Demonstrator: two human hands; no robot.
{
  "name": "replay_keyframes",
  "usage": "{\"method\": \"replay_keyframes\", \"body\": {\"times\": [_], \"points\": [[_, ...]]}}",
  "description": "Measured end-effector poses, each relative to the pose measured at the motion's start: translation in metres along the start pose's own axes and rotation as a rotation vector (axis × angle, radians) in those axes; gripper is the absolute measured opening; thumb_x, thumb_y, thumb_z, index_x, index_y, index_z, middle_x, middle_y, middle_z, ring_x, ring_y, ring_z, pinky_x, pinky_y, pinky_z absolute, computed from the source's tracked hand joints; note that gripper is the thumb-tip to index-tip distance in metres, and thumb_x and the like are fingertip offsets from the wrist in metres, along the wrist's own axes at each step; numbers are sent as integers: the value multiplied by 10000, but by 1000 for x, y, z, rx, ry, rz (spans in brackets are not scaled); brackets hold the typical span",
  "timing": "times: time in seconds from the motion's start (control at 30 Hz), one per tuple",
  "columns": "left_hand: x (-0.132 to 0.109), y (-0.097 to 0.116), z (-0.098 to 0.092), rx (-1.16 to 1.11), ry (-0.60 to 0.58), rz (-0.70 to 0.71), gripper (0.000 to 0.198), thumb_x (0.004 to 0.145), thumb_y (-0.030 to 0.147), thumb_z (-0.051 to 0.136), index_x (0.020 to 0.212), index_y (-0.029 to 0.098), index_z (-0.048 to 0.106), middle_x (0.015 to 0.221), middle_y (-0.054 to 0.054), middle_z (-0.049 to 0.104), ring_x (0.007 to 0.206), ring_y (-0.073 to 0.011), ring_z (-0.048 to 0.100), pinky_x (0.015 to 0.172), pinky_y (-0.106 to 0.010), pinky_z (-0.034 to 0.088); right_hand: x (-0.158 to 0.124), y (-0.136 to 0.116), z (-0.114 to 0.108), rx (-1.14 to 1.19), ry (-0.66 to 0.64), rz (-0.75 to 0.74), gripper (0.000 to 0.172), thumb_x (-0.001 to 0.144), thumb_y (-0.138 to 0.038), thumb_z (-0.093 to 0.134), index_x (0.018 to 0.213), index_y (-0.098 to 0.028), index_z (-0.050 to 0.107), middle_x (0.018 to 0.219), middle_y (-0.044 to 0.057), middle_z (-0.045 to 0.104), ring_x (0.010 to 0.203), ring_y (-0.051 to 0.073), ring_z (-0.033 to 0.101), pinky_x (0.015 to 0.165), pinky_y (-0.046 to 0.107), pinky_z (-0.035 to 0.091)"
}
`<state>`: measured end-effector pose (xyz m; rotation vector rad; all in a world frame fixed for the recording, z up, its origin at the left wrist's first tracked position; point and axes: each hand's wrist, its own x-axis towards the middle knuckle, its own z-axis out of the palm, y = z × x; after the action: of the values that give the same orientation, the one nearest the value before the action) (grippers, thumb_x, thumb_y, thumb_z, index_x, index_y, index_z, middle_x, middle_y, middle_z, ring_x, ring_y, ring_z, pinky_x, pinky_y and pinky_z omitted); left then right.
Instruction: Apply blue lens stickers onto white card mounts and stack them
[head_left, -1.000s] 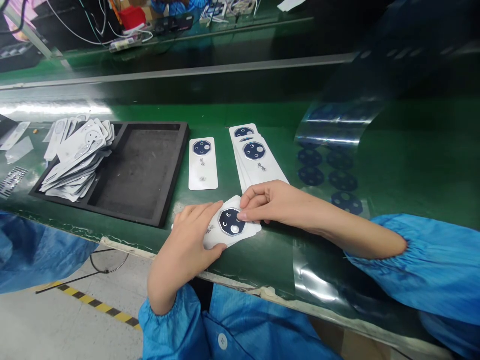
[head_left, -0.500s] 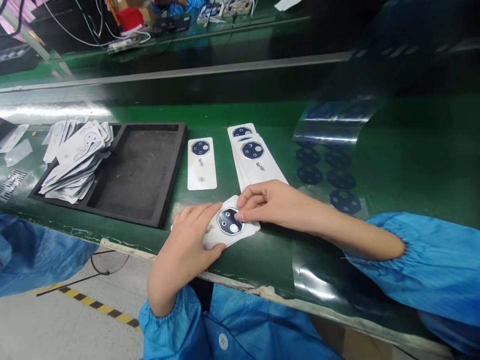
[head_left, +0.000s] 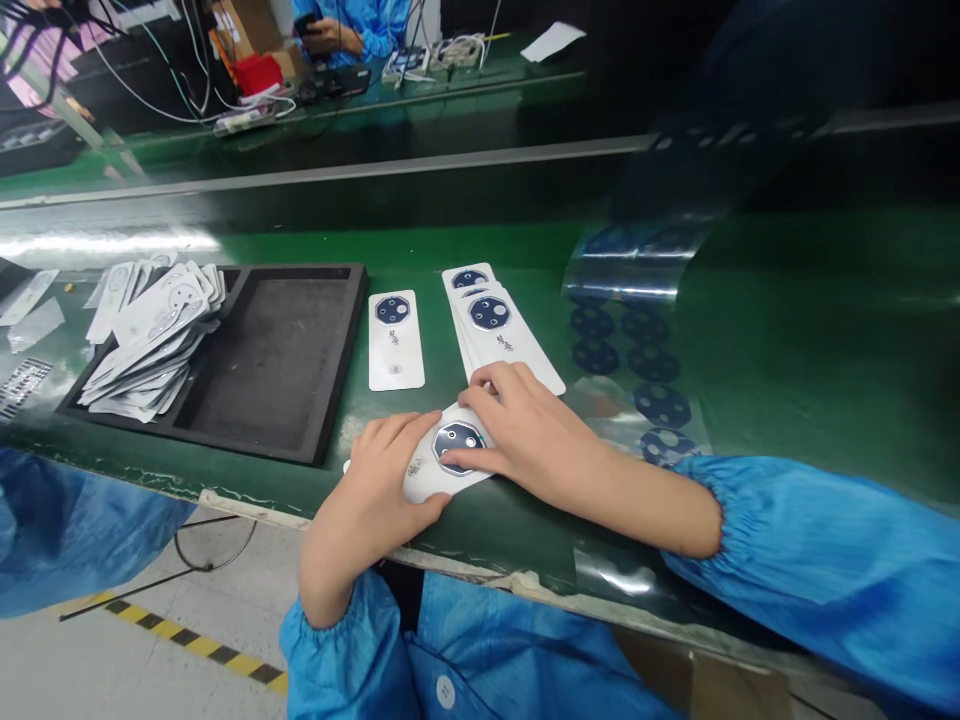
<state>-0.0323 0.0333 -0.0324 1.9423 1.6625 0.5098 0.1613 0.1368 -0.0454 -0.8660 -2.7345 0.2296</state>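
Note:
A white phone-shaped panel (head_left: 420,472) lies tilted on the green bench close to its front edge. It carries a dark octagonal sticker (head_left: 460,434) with several round marks. My left hand (head_left: 375,495) grips the lettered end of this panel, thumb on the near side and fingers on the far side. From the right, my right hand (head_left: 540,430) rests over the other end, its thumb pressed on the sticker and its curled fingers at the far edge. Just beyond are overlapping stickered panels (head_left: 525,360) and one lone stickered panel (head_left: 397,360).
To the left, a black tray (head_left: 259,370) holds a messy pile of white panels (head_left: 146,345) in one compartment. On the right lies a clear curling sheet (head_left: 637,275) with dark round stickers. Across the bench, a person's hand (head_left: 330,38) holds a dark object near cables.
My right hand has shifted left over the panel, its thumb now lying across the sticker instead of pinching at its edge. My left hand has kept its hold. The camera view has shifted slightly.

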Motion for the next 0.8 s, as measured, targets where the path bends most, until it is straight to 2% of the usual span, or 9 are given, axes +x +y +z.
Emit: {"method": "replay_keyframes", "body": {"times": [0.1,0.2,0.27,0.33,0.4,0.47,0.53,0.7,0.8], "points": [[-2,-1,-2,-8,19,8,777,788,117,748,1450,280,377,1424,-43,487,1326,-275,425,1132,-450,376,0,5,2,177,113,8,197,928,-261,769,970,-153,610,1131,151,508,987,316,513,814,431,502],[-7,2,-6,-22,42,16,778,815,109,729,1466,307,351,1437,-24,479,1330,-244,441,1141,-413,381,3,6,-3,432,196,35,75,992,-252,602,953,-189,596,1108,120,528,1036,307,530,888,451,480],[-10,7,-9,-47,74,34,744,838,116,708,1461,327,359,1452,-6,463,1339,-217,444,1151,-369,382,4,4,-8,628,237,81,152,1024,-295,522,937,-201,603,1078,100,561,1027,290,558,907,437,470],[-11,15,-10,-58,157,46,714,843,143,708,1449,326,378,1444,-2,465,1334,-205,455,1150,-336,390,5,0,-14,877,185,174,205,1051,-366,482,1045,-213,618,1034,74,606,961,265,600,852,398,494],[-8,23,-7,-26,316,25,679,846,200,720,1436,304,400,1401,-25,492,1299,-219,487,1122,-341,422,5,-5,-18,1146,43,260,334,1036,-455,535,1278,-225,551,1018,56,642,919,253,631,784,361,522],[-3,30,0,37,515,-19,617,871,253,706,1419,276,424,1348,-57,514,1256,-239,518,1080,-363,457,5,-9,-21,1348,-54,283,585,958,-514,668,1413,-218,450,1046,62,659,955,264,647,784,349,545],[2,35,7,59,624,-18,592,904,293,686,1429,257,414,1326,-79,520,1241,-252,528,1056,-372,473,7,-8,-22,1431,-4,304,650,894,-512,761,1390,-201,479,1052,74,675,996,279,655,819,355,559],[5,33,16,-110,409,18,820,904,362,723,1541,298,211,1207,-51,595,1026,-219,616,862,-318,543,18,38,-18,1329,478,423,536,879,-490,776,1267,-188,561,1015,64,710,940,265,681,782,335,575],[5,24,17,6,300,12,949,856,304,781,1551,341,137,1261,-55,559,1139,-256,556,973,-408,489,25,81,-6,958,470,476,488,934,-510,672,1280,-169,622,906,63,720,849,295,693,721,391,586]]}}
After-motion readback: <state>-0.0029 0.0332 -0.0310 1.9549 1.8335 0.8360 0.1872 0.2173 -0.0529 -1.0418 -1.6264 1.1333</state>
